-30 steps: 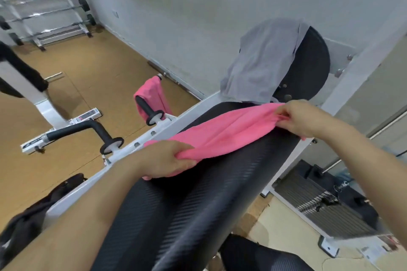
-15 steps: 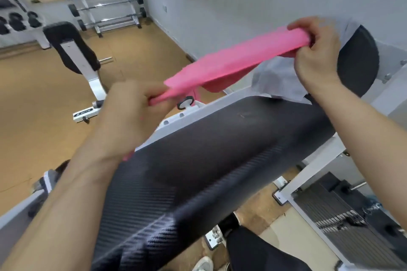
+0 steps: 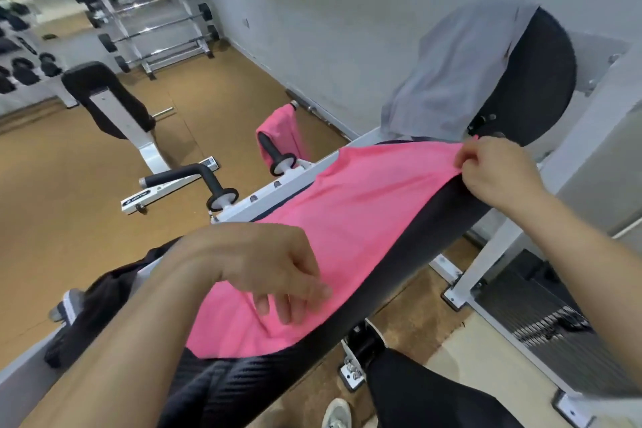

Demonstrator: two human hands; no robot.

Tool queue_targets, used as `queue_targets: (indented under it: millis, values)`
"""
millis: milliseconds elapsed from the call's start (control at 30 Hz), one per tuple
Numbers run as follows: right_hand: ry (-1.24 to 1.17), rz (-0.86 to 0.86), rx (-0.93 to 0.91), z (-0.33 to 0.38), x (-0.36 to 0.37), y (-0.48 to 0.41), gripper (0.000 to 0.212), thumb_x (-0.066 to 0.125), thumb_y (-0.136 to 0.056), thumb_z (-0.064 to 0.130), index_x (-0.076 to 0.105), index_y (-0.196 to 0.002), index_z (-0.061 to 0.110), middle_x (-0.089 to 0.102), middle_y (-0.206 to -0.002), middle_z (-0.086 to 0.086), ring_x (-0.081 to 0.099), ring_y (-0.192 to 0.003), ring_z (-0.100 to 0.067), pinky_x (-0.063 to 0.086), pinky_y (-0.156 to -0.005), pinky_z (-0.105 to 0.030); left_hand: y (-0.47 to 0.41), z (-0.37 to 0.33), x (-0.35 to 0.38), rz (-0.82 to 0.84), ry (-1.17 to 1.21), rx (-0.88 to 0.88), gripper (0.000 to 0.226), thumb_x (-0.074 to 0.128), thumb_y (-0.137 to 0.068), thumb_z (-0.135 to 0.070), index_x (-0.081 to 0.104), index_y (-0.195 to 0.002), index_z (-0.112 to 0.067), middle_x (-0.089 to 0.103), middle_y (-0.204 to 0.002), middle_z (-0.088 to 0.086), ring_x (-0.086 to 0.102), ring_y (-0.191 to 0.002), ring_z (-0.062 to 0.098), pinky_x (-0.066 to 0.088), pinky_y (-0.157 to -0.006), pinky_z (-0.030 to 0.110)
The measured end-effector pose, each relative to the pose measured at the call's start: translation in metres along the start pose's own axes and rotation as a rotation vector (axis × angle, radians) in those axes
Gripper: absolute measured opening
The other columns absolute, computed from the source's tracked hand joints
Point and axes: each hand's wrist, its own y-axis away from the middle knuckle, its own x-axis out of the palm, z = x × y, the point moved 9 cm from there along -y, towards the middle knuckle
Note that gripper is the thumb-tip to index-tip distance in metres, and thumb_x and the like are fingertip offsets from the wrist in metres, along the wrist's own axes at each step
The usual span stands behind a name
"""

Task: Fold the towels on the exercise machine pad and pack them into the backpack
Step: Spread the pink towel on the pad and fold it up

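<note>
A pink towel (image 3: 351,226) lies spread flat along the black exercise machine pad (image 3: 410,271). My right hand (image 3: 493,170) pinches the towel's far corner at the pad's upper end. My left hand (image 3: 264,264) rests over the near part of the towel, its fingertips pinching the near edge. A grey towel (image 3: 458,73) hangs over the round black pad beyond. A second pink towel (image 3: 281,128) is draped over a handle on the far side of the frame. A dark bag (image 3: 104,302), likely the backpack, lies on the floor at the left below the frame.
The white machine frame (image 3: 278,188) with black handles (image 3: 208,181) runs along the pad's far side. A weight stack (image 3: 556,334) stands at the lower right. A bench (image 3: 111,104) and barbell rack (image 3: 153,10) stand at the back left on the brown floor.
The pink towel was lifted off the pad stretched between both hands, then came back down. It now lies spread open and wider on the pad, with both hands at its ends.
</note>
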Motion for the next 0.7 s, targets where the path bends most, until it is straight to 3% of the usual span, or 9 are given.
queue_targets:
  millis: [67,167,233,300,367,467,567,633,700]
  values:
    - [-0.020,-0.030,0.013,0.000,-0.003,-0.004,0.024,0.043,-0.084,0.017,0.067,-0.088,0.018,0.066,-0.091,-0.009,0.058,-0.085,-0.035,0.052,-0.075,-0.044,-0.022,-0.009,-0.032,-0.121,-0.027,0.088,0.019,0.058,-0.095,-0.028,0.074,-0.096,-0.018,0.076,-0.085,-0.003,0.072,-0.077,0.009,0.058,-0.067,0.026]
    - [-0.045,-0.002,0.077,-0.005,0.003,-0.016,0.034,0.048,-0.091,0.029,0.058,-0.122,0.020,0.057,-0.110,-0.013,0.057,-0.099,-0.035,0.050,-0.081,-0.043,-0.075,-0.007,-0.103,-0.507,-0.114,0.156,0.018,0.056,-0.093,-0.020,0.072,-0.099,-0.025,0.072,-0.081,-0.012,0.067,-0.073,0.006,0.055,-0.071,0.028]
    - [-0.018,0.063,0.168,-0.014,0.013,-0.024,0.044,0.047,-0.093,0.034,0.048,-0.135,0.021,0.049,-0.124,-0.017,0.053,-0.110,-0.038,0.047,-0.085,-0.043,-0.119,0.003,-0.138,-0.687,-0.179,0.152,0.022,0.052,-0.094,-0.021,0.072,-0.103,-0.025,0.072,-0.095,-0.012,0.066,-0.088,0.012,0.051,-0.081,0.029]
    - [0.015,0.096,0.257,-0.022,0.018,-0.031,0.046,0.046,-0.094,0.035,0.043,-0.138,0.020,0.043,-0.132,-0.020,0.050,-0.115,-0.039,0.044,-0.084,-0.042,-0.166,0.025,-0.162,-0.741,-0.156,0.051,0.026,0.047,-0.097,-0.032,0.066,-0.113,-0.023,0.070,-0.111,-0.003,0.063,-0.102,0.022,0.047,-0.081,0.032]
    - [0.041,0.119,0.320,-0.024,0.021,-0.036,0.046,0.047,-0.094,0.033,0.041,-0.138,0.019,0.039,-0.136,-0.020,0.049,-0.116,-0.037,0.040,-0.079,-0.039,-0.207,0.053,-0.174,-0.712,-0.043,-0.079,0.038,0.041,-0.098,-0.044,0.055,-0.125,-0.021,0.068,-0.113,0.005,0.062,-0.103,0.028,0.046,-0.078,0.033]
    - [0.026,0.146,0.426,-0.031,0.025,-0.039,0.036,0.050,-0.089,0.024,0.050,-0.124,0.016,0.044,-0.126,-0.018,0.051,-0.102,-0.032,0.034,-0.070,-0.032,-0.248,0.069,-0.183,-0.720,0.180,-0.069,0.044,0.045,-0.097,-0.045,0.047,-0.129,-0.015,0.068,-0.103,0.010,0.064,-0.096,0.030,0.048,-0.082,0.035]
    - [0.048,0.137,0.471,-0.037,0.025,-0.044,0.005,0.051,-0.082,0.020,0.052,-0.080,0.015,0.055,-0.098,-0.012,0.054,-0.087,-0.032,0.033,-0.057,-0.029,-0.269,0.067,-0.191,-0.760,0.464,0.025,0.034,0.059,-0.092,-0.039,0.053,-0.117,-0.017,0.063,-0.073,0.000,0.058,-0.066,0.017,0.047,-0.072,0.030]
    - [0.031,0.141,0.484,-0.039,0.025,-0.046,0.018,0.050,-0.077,0.010,0.043,-0.063,0.019,0.051,-0.075,-0.005,0.053,-0.076,-0.031,0.028,-0.049,-0.028,-0.281,0.066,-0.192,-0.707,0.617,0.067,0.037,0.068,-0.084,-0.039,0.056,-0.112,-0.017,0.062,-0.072,0.002,0.055,-0.061,0.017,0.043,-0.065,0.029]
    - [0.039,0.122,0.493,-0.038,0.021,-0.047,0.015,0.048,-0.076,0.006,0.050,-0.068,0.017,0.052,-0.074,-0.003,0.052,-0.077,-0.029,0.032,-0.053,-0.028,-0.294,0.065,-0.191,-0.630,0.759,0.082,0.031,0.071,-0.082,-0.032,0.059,-0.107,-0.018,0.061,-0.070,0.006,0.052,-0.053,0.017,0.042,-0.052,0.026]
